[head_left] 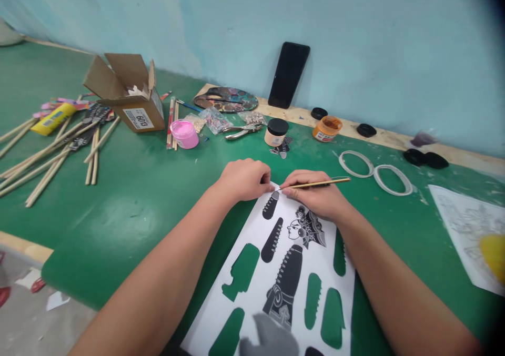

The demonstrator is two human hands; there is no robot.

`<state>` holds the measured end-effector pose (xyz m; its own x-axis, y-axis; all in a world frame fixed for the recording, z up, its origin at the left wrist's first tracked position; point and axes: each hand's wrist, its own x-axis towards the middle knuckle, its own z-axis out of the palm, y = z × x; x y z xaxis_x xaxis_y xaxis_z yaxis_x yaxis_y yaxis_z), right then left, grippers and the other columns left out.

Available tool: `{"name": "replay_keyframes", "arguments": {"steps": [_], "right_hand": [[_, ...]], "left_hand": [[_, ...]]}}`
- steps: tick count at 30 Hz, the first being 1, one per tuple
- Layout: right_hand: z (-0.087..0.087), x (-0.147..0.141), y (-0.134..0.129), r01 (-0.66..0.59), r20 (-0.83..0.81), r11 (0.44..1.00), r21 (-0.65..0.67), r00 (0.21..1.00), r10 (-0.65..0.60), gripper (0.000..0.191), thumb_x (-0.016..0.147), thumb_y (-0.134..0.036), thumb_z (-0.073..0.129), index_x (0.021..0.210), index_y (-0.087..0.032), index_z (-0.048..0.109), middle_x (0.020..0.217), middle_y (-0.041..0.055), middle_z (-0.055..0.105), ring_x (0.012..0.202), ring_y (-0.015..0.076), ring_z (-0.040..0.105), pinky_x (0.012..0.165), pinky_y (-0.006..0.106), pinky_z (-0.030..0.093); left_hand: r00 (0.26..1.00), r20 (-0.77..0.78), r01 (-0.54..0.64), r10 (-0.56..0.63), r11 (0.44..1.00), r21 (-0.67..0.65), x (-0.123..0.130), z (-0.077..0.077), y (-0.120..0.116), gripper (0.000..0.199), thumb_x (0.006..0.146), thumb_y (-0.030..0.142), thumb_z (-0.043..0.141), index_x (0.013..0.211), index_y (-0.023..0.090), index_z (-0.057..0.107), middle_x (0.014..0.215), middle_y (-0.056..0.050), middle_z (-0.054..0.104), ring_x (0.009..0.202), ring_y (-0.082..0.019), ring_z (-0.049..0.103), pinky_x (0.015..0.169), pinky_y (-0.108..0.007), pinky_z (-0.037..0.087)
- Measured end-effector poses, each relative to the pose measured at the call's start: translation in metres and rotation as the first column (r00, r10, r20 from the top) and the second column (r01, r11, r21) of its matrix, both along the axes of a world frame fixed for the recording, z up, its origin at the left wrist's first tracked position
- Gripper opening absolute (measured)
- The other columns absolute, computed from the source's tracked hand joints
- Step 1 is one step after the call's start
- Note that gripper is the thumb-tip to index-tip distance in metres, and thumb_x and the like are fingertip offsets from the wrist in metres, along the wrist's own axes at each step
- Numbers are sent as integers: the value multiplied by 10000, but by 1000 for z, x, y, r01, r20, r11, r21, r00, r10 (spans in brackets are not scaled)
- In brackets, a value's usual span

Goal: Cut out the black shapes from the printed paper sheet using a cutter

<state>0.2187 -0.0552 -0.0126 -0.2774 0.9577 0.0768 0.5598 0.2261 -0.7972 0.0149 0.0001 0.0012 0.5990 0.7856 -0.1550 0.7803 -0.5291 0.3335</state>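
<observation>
A white paper sheet (244, 230) with black printed figure parts lies before me on the green table; several shapes are cut out of it, and green shows through the holes. At its top left edge, my left hand (246, 180) is closed, thumb and fingers pinching the paper. My right hand (311, 193) rests on the top right part, closed around a slim tool with a golden-brown handle (327, 183). Its thin tip meets the paper near the upper black boot-like shape (270, 206), between my hands; whether it is a blade or bristles I cannot make out.
Behind my hands stand a black-lidded jar (276, 132), an open orange paint jar (327, 129), a pink tub (184, 134) and pliers (242, 130). A phone (289, 74) leans on the wall. Wooden sticks (47, 156) and an open box (136, 109) lie left; white rings (392, 180) lie right.
</observation>
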Motion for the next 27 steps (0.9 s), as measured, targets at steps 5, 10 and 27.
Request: {"name": "replay_keyframes", "arguments": {"steps": [5,10,27], "right_hand": [[2,-2,-1,7,34,1000,3,999,-7,67,809,-236,687,781,-216,744,830,39,722,775,191,653,691,329,495],[6,-6,-3,43,139,999,19,989,-46,108,832,-259,665,775,-206,740,817,37,732,770,192,660,667,318,484],[8,-6,-7,53,217,997,63,974,-66,129,826,-263,650,776,-199,749,779,40,756,698,185,670,614,298,461]], "left_hand": [[1000,-2,-2,2,1000,0,0,-1,0,213,816,483,604,828,280,670,893,5,709,769,-198,613,608,-289,371],[1000,-8,-1,1,1000,-2,1,0,0,216,816,489,611,835,284,674,895,6,710,800,-210,627,625,-293,390],[1000,-6,0,0,1000,-2,0,-2,1,229,814,498,602,829,280,674,887,2,712,781,-206,620,615,-294,392]]}}
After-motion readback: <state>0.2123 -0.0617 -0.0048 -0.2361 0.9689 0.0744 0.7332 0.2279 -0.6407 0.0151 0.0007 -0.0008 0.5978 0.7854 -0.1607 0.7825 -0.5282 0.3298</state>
